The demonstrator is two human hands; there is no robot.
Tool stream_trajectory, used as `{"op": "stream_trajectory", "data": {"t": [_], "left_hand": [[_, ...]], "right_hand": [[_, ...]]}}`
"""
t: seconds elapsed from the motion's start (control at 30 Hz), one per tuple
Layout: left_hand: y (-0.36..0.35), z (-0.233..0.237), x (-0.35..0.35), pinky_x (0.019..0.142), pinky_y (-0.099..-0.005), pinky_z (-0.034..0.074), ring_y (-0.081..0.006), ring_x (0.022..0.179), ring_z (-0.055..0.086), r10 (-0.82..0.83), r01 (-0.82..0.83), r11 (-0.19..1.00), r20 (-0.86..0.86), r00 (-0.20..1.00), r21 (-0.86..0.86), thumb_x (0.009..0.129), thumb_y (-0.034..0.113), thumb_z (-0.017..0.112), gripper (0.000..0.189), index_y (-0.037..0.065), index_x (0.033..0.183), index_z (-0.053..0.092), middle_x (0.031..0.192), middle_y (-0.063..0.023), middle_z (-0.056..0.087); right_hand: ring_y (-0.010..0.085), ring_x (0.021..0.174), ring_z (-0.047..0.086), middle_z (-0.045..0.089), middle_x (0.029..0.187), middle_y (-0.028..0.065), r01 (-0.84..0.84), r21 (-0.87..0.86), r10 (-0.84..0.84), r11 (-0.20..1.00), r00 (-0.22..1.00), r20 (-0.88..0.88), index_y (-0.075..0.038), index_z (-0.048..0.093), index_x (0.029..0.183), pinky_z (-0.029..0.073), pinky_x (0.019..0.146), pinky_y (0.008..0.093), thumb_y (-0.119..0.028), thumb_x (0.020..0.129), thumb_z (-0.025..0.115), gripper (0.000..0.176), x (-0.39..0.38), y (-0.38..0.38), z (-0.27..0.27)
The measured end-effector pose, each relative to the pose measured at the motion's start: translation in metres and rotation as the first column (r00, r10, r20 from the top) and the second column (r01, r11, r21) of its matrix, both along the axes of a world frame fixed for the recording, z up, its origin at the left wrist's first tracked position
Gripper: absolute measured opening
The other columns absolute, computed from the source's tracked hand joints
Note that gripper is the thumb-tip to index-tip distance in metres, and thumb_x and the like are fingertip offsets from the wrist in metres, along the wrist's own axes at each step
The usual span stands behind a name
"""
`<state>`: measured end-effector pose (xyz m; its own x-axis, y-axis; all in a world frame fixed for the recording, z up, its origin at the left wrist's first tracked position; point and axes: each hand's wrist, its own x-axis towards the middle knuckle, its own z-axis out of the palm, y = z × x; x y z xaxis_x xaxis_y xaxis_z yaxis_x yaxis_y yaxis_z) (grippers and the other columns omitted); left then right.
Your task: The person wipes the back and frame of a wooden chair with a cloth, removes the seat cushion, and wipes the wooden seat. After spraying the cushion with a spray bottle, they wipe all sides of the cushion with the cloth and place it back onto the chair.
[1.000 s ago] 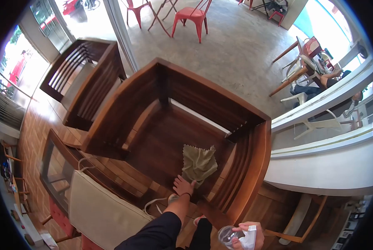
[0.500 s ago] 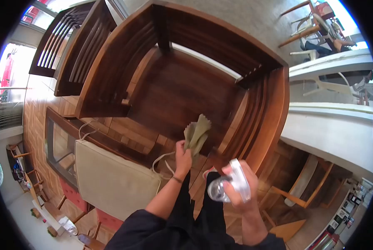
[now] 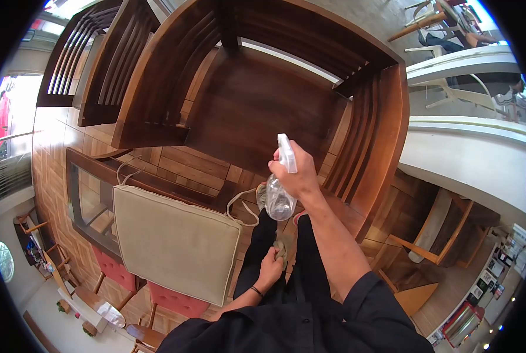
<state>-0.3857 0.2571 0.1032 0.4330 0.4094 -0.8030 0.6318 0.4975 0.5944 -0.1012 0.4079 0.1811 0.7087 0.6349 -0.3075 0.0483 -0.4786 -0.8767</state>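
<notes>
Through the head camera I have the right hand (image 3: 301, 170) out in front, fingers wrapped around the spray head of the clear bottle (image 3: 281, 206). I read that grip as chosen so the fingers can reach the trigger while the body hangs free below; I cannot tell whether the trigger is squeezed. The nozzle faces away from me, toward the wooden chair (image 3: 263, 97), probably to keep any spray off the clothes.

My left hand (image 3: 269, 270) is pressed together around the bunched cloth (image 3: 282, 246), low and close in, between the legs (image 3: 308, 247). Held there, I judge, it stays out of the bottle's line and off the floor (image 3: 54, 176).

The chair's seat is bare, its open side toward me, which gives the arms a clear way in. The pale cushion (image 3: 177, 241) lies to the left, apart from that seat, its ties (image 3: 235, 207) loose, likely so the wood is exposed.
</notes>
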Motion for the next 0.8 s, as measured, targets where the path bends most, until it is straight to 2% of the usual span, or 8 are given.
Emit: {"op": "stream_trajectory", "data": {"t": [0.13,0.2,0.27,0.33,0.43,0.6,0.67,0.8], "left_hand": [[0.016,0.006,0.005,0.069,-0.033,0.047,-0.0182,0.073,0.058,0.001,-0.001,1.0,-0.031,1.0,-0.027,0.087,0.007,0.05,0.019,0.002,0.104,0.056,0.081,-0.0125,0.061],[0.019,0.003,0.001,0.069,-0.0332,0.047,-0.0182,0.072,0.058,0.026,-0.026,1.0,-0.006,1.0,-0.017,0.086,0.006,0.05,0.019,0.002,0.104,0.056,0.08,-0.0116,0.06],[0.018,-0.002,-0.005,0.071,-0.0336,0.048,-0.0195,0.075,0.06,0.033,-0.034,0.999,-0.011,0.999,-0.019,0.086,0.006,0.05,0.02,0.001,0.104,0.056,0.082,-0.0114,0.062],[0.018,-0.004,-0.009,0.072,-0.0341,0.048,-0.0203,0.076,0.061,0.041,-0.04,0.999,-0.029,0.999,0.007,0.086,0.006,0.05,0.02,0.001,0.105,0.056,0.083,-0.0116,0.063],[0.013,-0.011,-0.016,0.075,-0.036,0.05,-0.0262,0.079,0.064,0.056,-0.057,0.998,-0.058,0.997,-0.012,0.086,0.007,0.051,0.021,0.001,0.106,0.055,0.084,-0.0151,0.064],[-0.003,-0.032,-0.036,0.079,-0.042,0.051,-0.0385,0.091,0.066,0.022,-0.018,0.996,-0.042,0.999,0.09,0.087,0.015,0.058,0.025,0.001,0.108,0.06,0.095,-0.0223,0.068],[-0.001,-0.026,-0.04,0.081,-0.0446,0.051,-0.0418,0.098,0.066,-0.148,0.153,0.958,-0.039,0.988,0.241,0.087,0.021,0.061,0.029,0.002,0.11,0.063,0.101,-0.0244,0.069],[-0.015,-0.044,-0.042,0.083,-0.0461,0.051,-0.0411,0.101,0.066,0.013,-0.006,0.995,-0.067,0.998,0.101,0.087,0.029,0.065,0.042,0.002,0.119,0.061,0.104,-0.0233,0.07]], "right_hand": [[0.012,0.065,0.058,0.062,0.073,0.0021,0.175,-0.109,-0.176,0.979,0.984,-0.007,-0.004,0.061,0.082,0.047,0.062,0.0293,-0.013,0.074,0.07,0.015,0.02,-0.045,-0.012],[0.0233,0.068,0.065,0.065,0.071,0.0123,0.27,-0.189,-0.284,0.944,0.957,-0.051,-0.002,0.062,0.08,0.051,0.064,0.037,-0.021,0.069,0.07,0.023,0.03,-0.083,-0.03],[0.023,0.064,0.064,0.063,0.067,0.0106,0.297,-0.25,-0.31,0.922,0.951,-0.014,-0.003,0.061,0.078,0.05,0.063,0.0371,-0.022,0.07,0.071,0.022,0.021,-0.105,-0.021],[0.0212,0.064,0.064,0.063,0.066,0.0097,0.248,-0.241,-0.243,0.938,0.969,0.055,-0.003,0.062,0.079,0.05,0.063,0.036,-0.022,0.072,0.072,0.022,0.0,-0.123,-0.012],[0.0191,0.067,0.064,0.064,0.07,0.0095,-0.009,-0.329,-0.115,0.944,0.928,-0.355,-0.004,0.063,0.081,0.05,0.065,0.0346,-0.022,0.074,0.073,0.022,-0.027,-0.133,-0.003],[0.0336,0.078,0.065,0.063,0.082,0.0152,-0.449,-0.115,0.415,0.886,0.878,-0.237,-0.004,0.056,0.086,0.05,0.069,0.0437,-0.03,0.072,0.073,0.034,-0.1,-0.077,-0.006],[0.042,0.082,0.061,0.061,0.084,0.019,-0.535,-0.036,0.525,0.844,0.838,-0.152,-0.003,0.054,0.084,0.048,0.071,0.0498,-0.031,0.071,0.073,0.036,-0.113,-0.043,-0.005],[0.0393,0.078,0.059,0.056,0.086,0.0163,-0.614,0.059,0.616,0.787,0.788,-0.015,-0.003,0.054,0.09,0.048,0.066,0.0475,-0.026,0.076,0.074,0.034,-0.136,0.003,0.025]]}}
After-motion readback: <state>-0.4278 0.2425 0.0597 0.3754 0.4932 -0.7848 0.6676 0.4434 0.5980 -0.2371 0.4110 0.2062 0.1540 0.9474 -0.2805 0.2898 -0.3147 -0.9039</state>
